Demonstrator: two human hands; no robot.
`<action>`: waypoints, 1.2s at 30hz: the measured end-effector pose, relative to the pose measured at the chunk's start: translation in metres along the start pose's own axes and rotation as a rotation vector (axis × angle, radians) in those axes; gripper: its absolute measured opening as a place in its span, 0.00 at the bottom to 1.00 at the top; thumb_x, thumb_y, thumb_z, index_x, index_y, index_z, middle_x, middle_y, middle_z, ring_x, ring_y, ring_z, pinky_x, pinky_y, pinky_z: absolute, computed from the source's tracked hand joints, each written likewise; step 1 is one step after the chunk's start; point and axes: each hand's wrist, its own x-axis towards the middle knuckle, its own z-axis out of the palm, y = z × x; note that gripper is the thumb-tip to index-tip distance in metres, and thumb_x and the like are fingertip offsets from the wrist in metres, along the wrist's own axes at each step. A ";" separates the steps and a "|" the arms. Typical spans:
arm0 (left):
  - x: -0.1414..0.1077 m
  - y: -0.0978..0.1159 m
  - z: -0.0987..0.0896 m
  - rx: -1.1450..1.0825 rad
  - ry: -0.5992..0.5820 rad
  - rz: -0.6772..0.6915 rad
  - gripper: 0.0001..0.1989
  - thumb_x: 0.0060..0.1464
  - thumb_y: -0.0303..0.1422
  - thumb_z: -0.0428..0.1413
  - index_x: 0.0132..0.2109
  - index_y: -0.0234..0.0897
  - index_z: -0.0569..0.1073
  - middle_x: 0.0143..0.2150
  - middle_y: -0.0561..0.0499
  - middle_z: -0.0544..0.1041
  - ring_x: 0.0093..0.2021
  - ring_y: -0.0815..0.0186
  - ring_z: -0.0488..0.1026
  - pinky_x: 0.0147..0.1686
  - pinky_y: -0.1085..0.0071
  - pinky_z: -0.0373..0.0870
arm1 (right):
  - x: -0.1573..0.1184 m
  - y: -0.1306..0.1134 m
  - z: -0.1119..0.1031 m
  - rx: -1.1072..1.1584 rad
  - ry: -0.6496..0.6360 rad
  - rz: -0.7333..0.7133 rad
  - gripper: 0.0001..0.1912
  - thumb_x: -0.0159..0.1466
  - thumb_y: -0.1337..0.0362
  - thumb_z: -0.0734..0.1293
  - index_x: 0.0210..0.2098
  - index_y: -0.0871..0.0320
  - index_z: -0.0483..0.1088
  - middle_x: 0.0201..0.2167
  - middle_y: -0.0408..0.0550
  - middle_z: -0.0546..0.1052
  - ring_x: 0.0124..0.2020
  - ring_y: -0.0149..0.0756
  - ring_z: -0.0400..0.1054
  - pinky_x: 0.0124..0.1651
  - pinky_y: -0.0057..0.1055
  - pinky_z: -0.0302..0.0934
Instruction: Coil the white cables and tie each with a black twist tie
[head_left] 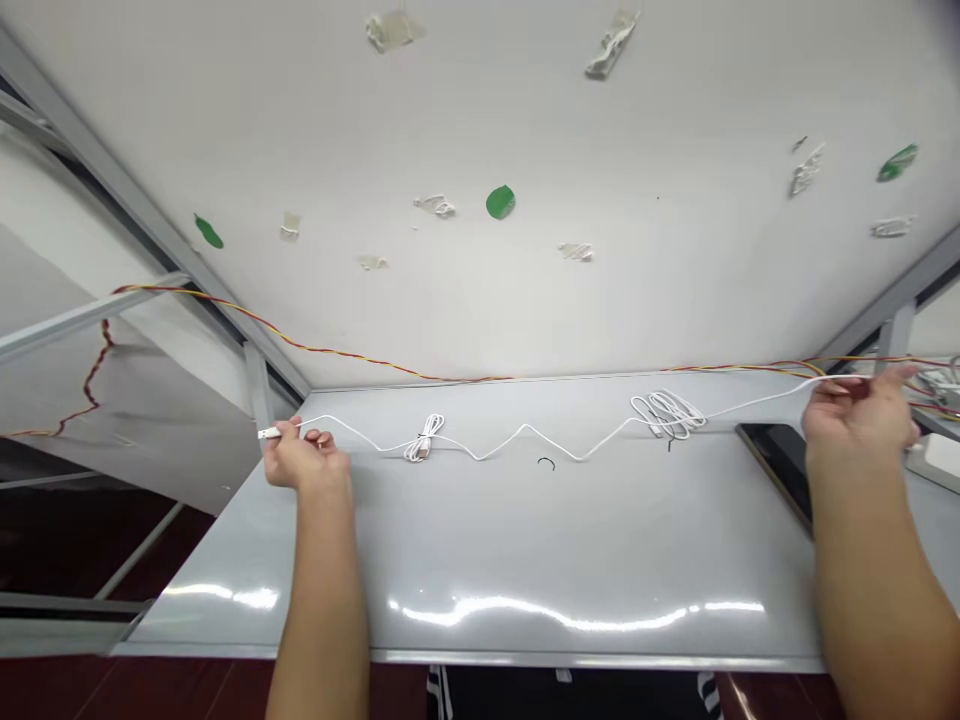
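A white USB cable (525, 428) stretches in loose zigzags across the grey tabletop (570, 540). At its left end, my left hand (304, 455) pinches it just behind the white plug (269, 433). The other end runs into my right hand (855, 410), whose fingers are closed on it above the table. Between the hands, a small coiled white cable (425, 439) lies left of the middle, the stretched cable passing by it. A larger coiled white cable (667, 414) lies to the right. Partly behind my right forearm is a dark phone (780, 462).
A short black twist tie (546, 463) lies mid-table. Twisted red and yellow wires (337, 351) run along the back edge and off to the left. A white box-shaped object (937, 460) sits at the far right. Behind the table stands a white panel (480, 110) with tape scraps.
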 end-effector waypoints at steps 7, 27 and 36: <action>0.011 0.005 -0.002 0.040 0.025 0.145 0.02 0.60 0.27 0.49 0.39 0.37 0.61 0.35 0.55 0.68 0.21 0.79 0.57 0.20 0.80 0.54 | 0.012 -0.012 -0.019 0.148 0.200 -0.013 0.21 0.69 0.57 0.63 0.22 0.54 0.55 0.29 0.44 0.70 0.19 0.21 0.60 0.14 0.18 0.44; -0.096 -0.054 0.000 1.117 -1.125 0.430 0.07 0.54 0.38 0.60 0.38 0.42 0.75 0.22 0.54 0.69 0.22 0.65 0.63 0.26 0.74 0.53 | -0.163 0.061 0.030 -0.964 -1.131 -0.018 0.17 0.59 0.49 0.70 0.35 0.58 0.76 0.23 0.45 0.77 0.20 0.32 0.66 0.26 0.31 0.61; -0.120 -0.061 -0.003 1.064 -1.362 -0.391 0.18 0.56 0.52 0.54 0.38 0.42 0.67 0.20 0.58 0.65 0.17 0.66 0.67 0.17 0.75 0.56 | -0.156 0.089 0.016 -1.420 -1.299 -0.351 0.15 0.63 0.59 0.65 0.48 0.56 0.75 0.25 0.45 0.78 0.32 0.42 0.73 0.34 0.32 0.59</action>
